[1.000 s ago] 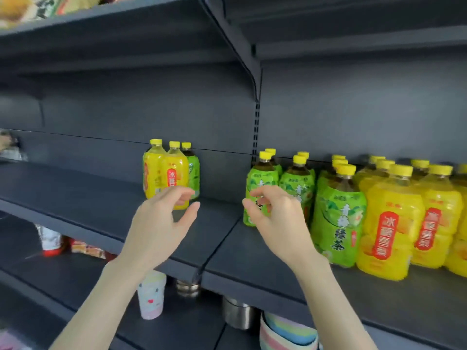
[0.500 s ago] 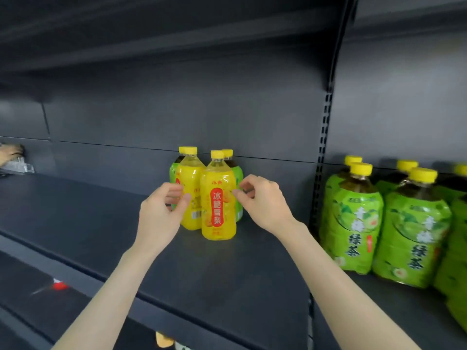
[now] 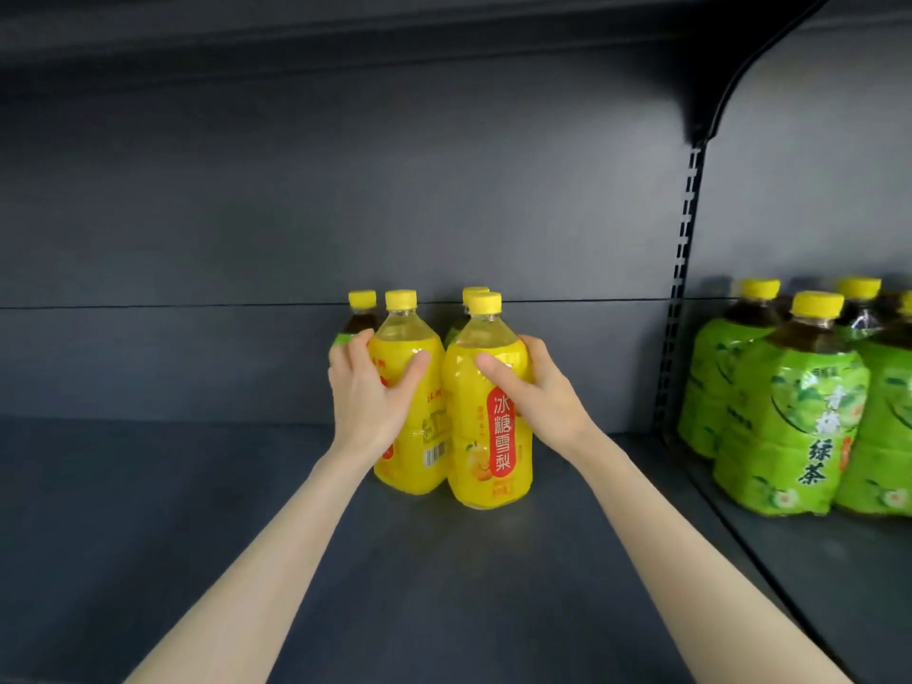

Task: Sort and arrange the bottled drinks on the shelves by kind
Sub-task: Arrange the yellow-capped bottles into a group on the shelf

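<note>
The left hand (image 3: 367, 402) grips the left yellow bottle (image 3: 427, 387), and the right hand (image 3: 535, 397) grips the right yellow bottle (image 3: 469, 436). Both stand upright mid-shelf (image 3: 197, 535). Green bottles (image 3: 789, 427) stand in the bay to the right.

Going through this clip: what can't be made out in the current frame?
Head view:
- rear bottles: labels hidden behind left yellow bottle, right yellow bottle and left hand.
- green tea bottles: row cut off by right edge.
- right hand: fingertips hidden behind its bottle.

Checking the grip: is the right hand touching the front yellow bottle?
Touching. Head view shows the right hand wrapped round the front yellow bottle, thumb on its front.
</note>
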Motion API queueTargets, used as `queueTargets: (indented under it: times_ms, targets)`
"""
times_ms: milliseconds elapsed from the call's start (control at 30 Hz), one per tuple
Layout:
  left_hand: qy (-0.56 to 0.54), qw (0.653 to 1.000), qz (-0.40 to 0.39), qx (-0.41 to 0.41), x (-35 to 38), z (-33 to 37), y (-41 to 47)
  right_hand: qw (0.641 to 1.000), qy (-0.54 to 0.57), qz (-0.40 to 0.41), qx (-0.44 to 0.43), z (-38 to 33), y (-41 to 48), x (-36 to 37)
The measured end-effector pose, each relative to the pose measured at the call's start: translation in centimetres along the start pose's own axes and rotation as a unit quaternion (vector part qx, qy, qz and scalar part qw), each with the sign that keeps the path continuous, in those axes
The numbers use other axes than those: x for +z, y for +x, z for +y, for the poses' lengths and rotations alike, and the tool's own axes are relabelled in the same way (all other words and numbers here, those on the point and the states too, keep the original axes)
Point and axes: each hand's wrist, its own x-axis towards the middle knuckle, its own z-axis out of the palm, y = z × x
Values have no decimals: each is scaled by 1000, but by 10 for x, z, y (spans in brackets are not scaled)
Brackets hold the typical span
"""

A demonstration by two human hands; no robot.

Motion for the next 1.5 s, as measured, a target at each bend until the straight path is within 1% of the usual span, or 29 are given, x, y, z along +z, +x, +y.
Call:
queueTargets:
  times_ms: [133,233,400,467,567,633,700,767,800,833,867,967,1000,1033,1100,1167,1233,1500]
  targets:
    - [-5,1000,2,14,-2,-6,8,999,13,29,-6,4,-1,4]
    - [-33,999,15,27,-6,-3,8,998,11,62,-14,3,-4,6]
    - [-82,996,19,32,-18,-3,1,993,-35,114,-6,8,-5,4]
    - [-103,994,5,41,-21,-5,-2,991,-43,125,-11,10,-7,2]
    - [-158,985,-13,67,-17,-6,-13,989,-7,145,-16,12,-11,3]
    - [-196,979,-23,56,-12,-2,-21,988,43,146,-13,12,-13,6]
    - [-273,958,-84,8,-11,0,-24,987,87,138,-11,12,-16,8]
    - [-367,915,-164,-40,-17,-7,-21,984,115,131,-20,13,-18,9]
    - [-389,899,-193,-59,-21,-11,-19,983,125,131,-25,14,-19,9]
    - [-386,896,-209,-70,-23,-13,-18,982,133,133,-27,15,-19,10]
    - [-369,903,-206,-75,-23,-12,-19,981,136,135,-28,16,-19,11]
    - [-287,946,-129,-75,-13,-2,-27,980,131,143,-33,17,-20,13]
    - [-277,951,-114,-73,-10,0,-29,980,134,142,-34,17,-20,13]
    - [-285,949,-114,-69,-8,-1,-31,980,138,138,-33,18,-21,12]
    - [-325,932,-144,-69,-8,-3,-38,982,147,118,-24,20,-22,11]
    - [-330,926,-166,-78,-7,-7,-43,982,160,100,-12,22,-23,11]
    - [-332,925,-160,-86,-4,-8,-47,982,162,98,-3,25,-22,12]
    - [-352,922,-126,-97,-2,-3,-53,979,146,141,-11,21,-25,18]
